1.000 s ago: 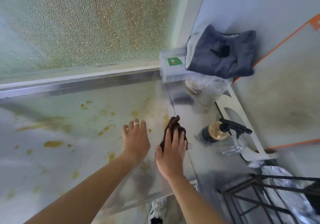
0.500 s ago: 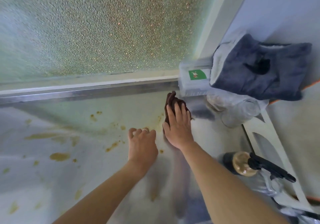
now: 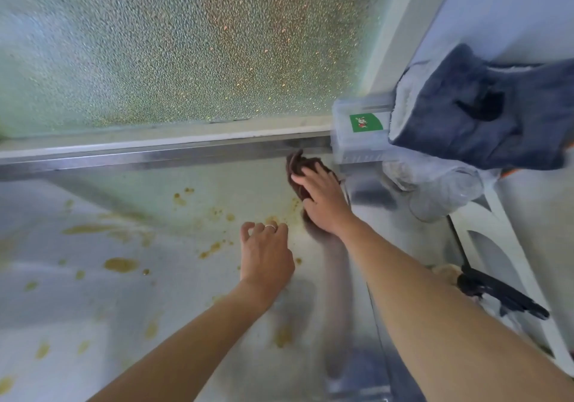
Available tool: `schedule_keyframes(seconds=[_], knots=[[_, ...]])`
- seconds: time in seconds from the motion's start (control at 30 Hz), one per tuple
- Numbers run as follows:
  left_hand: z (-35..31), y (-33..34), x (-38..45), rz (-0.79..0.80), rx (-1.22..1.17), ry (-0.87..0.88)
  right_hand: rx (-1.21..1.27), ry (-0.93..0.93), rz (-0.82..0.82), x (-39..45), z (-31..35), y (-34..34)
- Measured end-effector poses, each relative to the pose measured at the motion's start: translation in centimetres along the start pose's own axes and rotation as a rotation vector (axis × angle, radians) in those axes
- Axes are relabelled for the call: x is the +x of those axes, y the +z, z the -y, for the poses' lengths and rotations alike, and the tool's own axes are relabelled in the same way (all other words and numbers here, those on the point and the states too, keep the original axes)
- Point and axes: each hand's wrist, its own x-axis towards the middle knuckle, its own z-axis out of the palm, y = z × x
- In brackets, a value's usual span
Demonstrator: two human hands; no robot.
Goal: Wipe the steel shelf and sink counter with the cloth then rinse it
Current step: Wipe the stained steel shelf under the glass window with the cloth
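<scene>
On steel shelf (image 3: 124,308) beside clear box (image 3: 360,148), flat right hand (image 3: 326,204) pressing cloth (image 3: 298,168), left hand (image 3: 265,255) relaxed, empty

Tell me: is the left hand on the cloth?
No, the brown cloth lies under the right hand; the left hand holds nothing.

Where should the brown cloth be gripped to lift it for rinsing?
Probably its bunched far end: the brown cloth rises in folds past the right hand, near the back rail. Come from above; the rest lies pressed under the palm.
</scene>
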Motion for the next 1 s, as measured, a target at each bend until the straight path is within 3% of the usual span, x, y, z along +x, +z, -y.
schedule_keyframes(seconds=[0.23,0.5,0.63,0.7,0.8,0.9,1.0], knots=[[0.5,-0.7,-1.6,0.029,-0.032,0.002,0.074,-0.068,-0.031,-8.2,4.4,2.8],[1.9,-2.2,-2.7,0.089,-0.152,0.065,-0.019,0.112,-0.302,-14.3,8.8,5.0],[2.7,-2.6,-2.2,0.067,-0.208,0.019,0.286,0.241,-0.286,-13.6,9.7,2.6],[2.9,-2.9,-1.7,0.056,-0.191,-0.014,0.33,0.262,-0.374,-13.1,9.4,0.8],[3.1,-3.2,-1.0,0.019,-0.162,-0.056,0.159,0.218,-0.51,-12.9,8.6,-1.0],[3.2,-2.9,-0.6,0.006,-0.107,-0.09,-0.003,0.219,-0.344,-12.8,7.8,-0.6],[3.1,-2.3,-0.1,-0.002,-0.067,-0.104,-0.104,0.347,-0.361,-12.1,7.1,0.8]])
